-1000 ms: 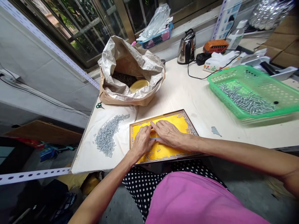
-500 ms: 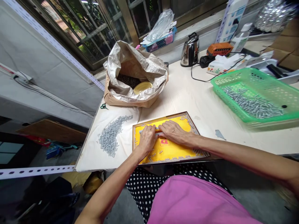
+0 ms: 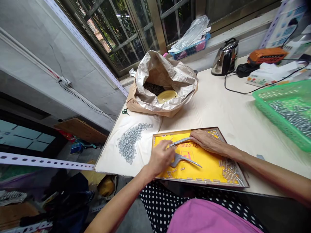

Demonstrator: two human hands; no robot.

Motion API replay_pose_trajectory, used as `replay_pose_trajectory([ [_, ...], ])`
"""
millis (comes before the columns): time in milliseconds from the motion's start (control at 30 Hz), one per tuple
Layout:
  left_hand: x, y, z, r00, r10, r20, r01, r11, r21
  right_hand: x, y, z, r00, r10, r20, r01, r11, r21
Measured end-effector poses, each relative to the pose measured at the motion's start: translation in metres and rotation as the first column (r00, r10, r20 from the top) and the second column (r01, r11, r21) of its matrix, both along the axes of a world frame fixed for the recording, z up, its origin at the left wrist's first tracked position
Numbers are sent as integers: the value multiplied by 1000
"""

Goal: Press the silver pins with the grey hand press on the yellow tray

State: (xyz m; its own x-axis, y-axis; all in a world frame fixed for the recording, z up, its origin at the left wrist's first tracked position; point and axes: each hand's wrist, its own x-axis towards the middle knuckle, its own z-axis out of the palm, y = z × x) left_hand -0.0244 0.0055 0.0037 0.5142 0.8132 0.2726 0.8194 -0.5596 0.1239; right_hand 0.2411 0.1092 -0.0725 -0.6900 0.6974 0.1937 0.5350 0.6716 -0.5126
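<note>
A grey tool (image 3: 182,141) with two long curved arms lies spread over the yellow tray; its exact kind I cannot make out. My left hand (image 3: 162,157) is closed around the end where the arms come together, and hides it. The lower arm points right over the tray. My right hand (image 3: 206,140) is at the tip of the upper arm, fingers bent over it. Beneath both hands sits the shallow yellow tray (image 3: 206,168) with a brown rim. Small silvery pins (image 3: 229,171) crowd its right side, and more line its edges.
A heap of small metal pins (image 3: 128,144) lies left of the tray. Behind stands an open paper sack (image 3: 155,108) with dark grains and a yellow bowl (image 3: 167,96). Small scissors (image 3: 125,111), a kettle (image 3: 225,58) and a green basket (image 3: 269,116) of pins are around.
The grey tool's arms, pressed together between both hands before, are now spread apart. My left hand has moved toward me and the right hand away. The view has shifted right to left.
</note>
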Motion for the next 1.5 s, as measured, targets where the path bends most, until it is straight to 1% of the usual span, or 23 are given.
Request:
replay_pose_trajectory([
  [33, -16, 7, 4, 985, 173, 25, -173, 984, 29, 2, 1, 0, 1000, 10, -19, -11, 1000, -17],
  [67, -33, 14, 7, 937, 349, 28, -350, 935, 51, 4, 1, -1, 1000, 15, -28, -15, 999, -31],
  [100, -51, 23, 9, 882, 470, -15, -469, 882, 37, 6, 1, -1, 999, 18, -29, -20, 999, -45],
  [133, -68, 31, 10, 831, 551, -70, -552, 834, 14, 8, 2, -2, 999, 23, -28, -24, 998, -58],
  [200, -95, 44, 8, 752, 629, -198, -647, 762, -33, 9, 2, -4, 999, 23, -24, -25, 996, -84],
  [267, -112, 52, 1, 704, 637, -313, -687, 723, -74, 9, 1, -6, 1000, 21, -18, -23, 994, -108],
  [367, -123, 57, -10, 688, 602, -406, -690, 715, -110, 8, -1, -5, 1000, 10, 1, -10, 991, -134],
  [467, -128, 62, -16, 708, 581, -402, -669, 733, -120, 7, -2, 0, 1000, 1, 10, 0, 988, -154],
  [533, -132, 66, -16, 716, 583, -384, -669, 731, -136, 7, -2, 3, 1000, 9, 14, -6, 987, -159],
  [633, -132, 72, -9, 730, 590, -345, -666, 727, -165, 7, -1, 5, 999, 15, 34, -10, 989, -150],
  [700, -125, 70, -1, 768, 587, -256, -634, 752, -179, 7, -1, 4, 999, 16, 47, -9, 990, -140],
  [767, -109, 61, 7, 809, 581, -86, -584, 779, -229, 7, -1, 5, 998, 13, 53, -7, 993, -117],
  [800, -98, 54, 11, 817, 577, 20, -549, 788, -279, 6, -3, 5, 998, 10, 54, -5, 995, -99],
  [867, -72, 35, 14, 795, 565, 219, -440, 787, -432, 6, -6, 9, 999, 0, 53, 3, 999, -47],
  [900, -59, 24, 13, 770, 566, 294, -374, 774, -510, 5, -9, 12, 999, -8, 52, 8, 1000, -12],
  [933, -46, 14, 12, 740, 580, 340, -319, 748, -582, 4, -12, 16, 999, -14, 50, 13, 1000, 29],
  [1000, -26, -5, 5, 668, 643, 374, -249, 668, -702, 2, -18, 24, 998, -25, 58, 18, 993, 113],
  [1067, -14, -17, -4, 594, 712, 376, -212, 589, -780, -1, -22, 33, 997, -35, 75, 21, 983, 181],
  [1133, -10, -24, -12, 541, 752, 376, -198, 548, -812, -3, -24, 40, 995, -37, 96, 15, 976, 217],
  [1167, -9, -26, -15, 530, 761, 374, -204, 543, -815, -4, -24, 43, 994, -36, 105, 12, 974, 225],
  [1233, -10, -27, -19, 534, 763, 364, -227, 544, -808, -5, -24, 46, 993, -35, 116, 7, 973, 230],
  [1367, -12, -29, -19, 585, 743, 327, -260, 553, -792, -5, -23, 48, 992, -39, 120, 10, 972, 233],
  [1500, -11, -30, -19, 625, 726, 287, -301, 564, -769, -4, -24, 46, 995, -36, 98, 9, 964, 267],
])
